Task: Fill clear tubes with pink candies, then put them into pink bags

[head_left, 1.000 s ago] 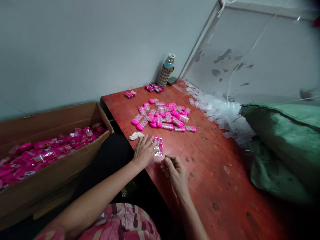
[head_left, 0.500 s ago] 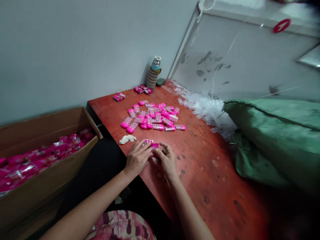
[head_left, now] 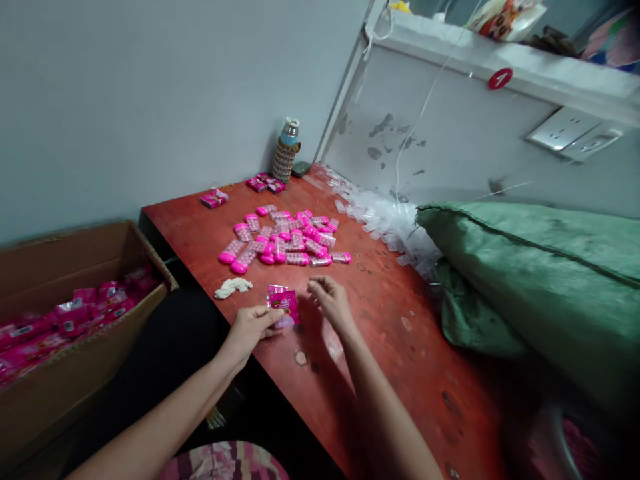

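My left hand (head_left: pixel 254 328) pinches the lower left edge of a pink printed card (head_left: pixel 290 301) just above the table. What looks like another pink printed piece partly shows behind the card's top edge. To the right, my right hand (head_left: pixel 329 299) is raised off the card, its fingers loosely bent and apart with nothing visible in them. Beyond both hands lies a pile of small clear bottles (head_left: pixel 295 241) with bright pink caps and pale pink beads inside. A crumpled white cloth (head_left: pixel 233 287) rests left of the card.
On the red table (head_left: pixel 390 360) are stacks of pink cards (head_left: pixel 215 199), a flask (head_left: pixel 286 157) in a knitted cover and clear plastic pieces (head_left: pixel 385 212). A green sack (head_left: pixel 525 267) bulges over the right side. A cardboard box (head_left: pixel 100 373) of pink packs stands at left.
My right hand has come away from the pink card and lifted to the right. My left hand keeps hold of the card, whose printed face is now turned up. The view has swung right.
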`<control>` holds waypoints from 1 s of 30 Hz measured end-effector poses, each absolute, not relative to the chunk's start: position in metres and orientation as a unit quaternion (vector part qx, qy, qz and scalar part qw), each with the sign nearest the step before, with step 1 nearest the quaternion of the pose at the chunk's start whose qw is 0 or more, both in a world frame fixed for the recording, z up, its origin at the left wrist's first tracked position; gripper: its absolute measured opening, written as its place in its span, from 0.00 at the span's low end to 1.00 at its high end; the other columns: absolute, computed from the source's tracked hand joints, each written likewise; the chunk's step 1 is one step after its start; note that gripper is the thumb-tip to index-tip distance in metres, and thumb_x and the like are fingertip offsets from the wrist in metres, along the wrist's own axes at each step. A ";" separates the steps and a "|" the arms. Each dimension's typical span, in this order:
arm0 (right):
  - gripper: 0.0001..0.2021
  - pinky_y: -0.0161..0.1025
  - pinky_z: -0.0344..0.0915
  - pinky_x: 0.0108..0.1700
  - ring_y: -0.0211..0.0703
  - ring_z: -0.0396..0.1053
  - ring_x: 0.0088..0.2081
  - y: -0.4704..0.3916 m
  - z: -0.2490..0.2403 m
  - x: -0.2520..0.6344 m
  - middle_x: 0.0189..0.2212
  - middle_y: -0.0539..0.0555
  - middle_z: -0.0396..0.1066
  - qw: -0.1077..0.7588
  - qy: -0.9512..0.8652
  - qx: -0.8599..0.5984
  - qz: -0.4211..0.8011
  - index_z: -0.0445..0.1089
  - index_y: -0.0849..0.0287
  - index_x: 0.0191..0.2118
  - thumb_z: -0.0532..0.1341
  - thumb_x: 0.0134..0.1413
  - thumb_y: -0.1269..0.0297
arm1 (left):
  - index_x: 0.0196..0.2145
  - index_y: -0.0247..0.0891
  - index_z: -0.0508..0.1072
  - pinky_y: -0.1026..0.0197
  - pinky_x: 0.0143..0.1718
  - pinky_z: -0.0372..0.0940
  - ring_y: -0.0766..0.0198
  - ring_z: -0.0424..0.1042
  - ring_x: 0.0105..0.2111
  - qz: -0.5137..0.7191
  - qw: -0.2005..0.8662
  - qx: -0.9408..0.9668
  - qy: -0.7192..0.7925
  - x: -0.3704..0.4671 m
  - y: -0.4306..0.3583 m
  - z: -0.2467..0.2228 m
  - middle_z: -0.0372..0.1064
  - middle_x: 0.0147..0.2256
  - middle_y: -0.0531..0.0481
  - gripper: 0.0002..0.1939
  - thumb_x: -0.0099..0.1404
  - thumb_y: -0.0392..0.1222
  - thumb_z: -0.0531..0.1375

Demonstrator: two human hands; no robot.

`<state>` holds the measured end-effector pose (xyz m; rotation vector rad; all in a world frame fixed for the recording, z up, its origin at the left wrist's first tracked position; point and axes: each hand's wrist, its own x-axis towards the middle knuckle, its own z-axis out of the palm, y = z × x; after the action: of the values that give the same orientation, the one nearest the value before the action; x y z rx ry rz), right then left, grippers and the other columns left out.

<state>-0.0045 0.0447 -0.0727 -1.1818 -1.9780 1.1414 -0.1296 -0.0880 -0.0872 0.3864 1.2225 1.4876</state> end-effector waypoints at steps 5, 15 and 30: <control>0.15 0.46 0.51 0.50 0.50 0.59 0.49 0.133 -0.072 -0.003 0.44 0.62 0.66 0.294 -0.764 -0.507 0.271 0.67 0.63 0.42 0.52 0.51 0.61 | 0.22 0.30 0.74 0.68 0.26 0.67 0.69 0.68 0.21 0.637 0.552 0.109 0.527 -0.130 -0.090 -0.082 0.70 0.22 0.47 0.10 0.45 0.41 0.66; 0.11 0.43 0.51 0.52 0.44 0.55 0.54 0.147 -0.101 0.036 0.48 0.54 0.65 0.196 -0.842 -0.463 0.196 0.70 0.57 0.34 0.50 0.50 0.69 | 0.18 0.32 0.69 0.69 0.24 0.65 0.71 0.67 0.20 0.676 0.514 0.055 0.525 -0.142 -0.098 -0.088 0.67 0.19 0.53 0.11 0.45 0.41 0.66; 0.14 0.42 0.60 0.34 0.49 0.68 0.32 0.085 -0.075 0.050 0.27 0.61 0.70 0.182 -0.787 -0.561 0.182 0.68 0.63 0.30 0.52 0.51 0.57 | 0.25 0.31 0.69 0.65 0.26 0.69 0.68 0.71 0.23 0.746 0.517 -0.097 0.409 -0.141 -0.099 -0.079 0.70 0.23 0.50 0.06 0.51 0.34 0.63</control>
<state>0.0504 0.0854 -0.0749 -1.5822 -2.2220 0.5130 -0.1415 -0.0993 -0.0785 -0.2332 0.9827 1.7903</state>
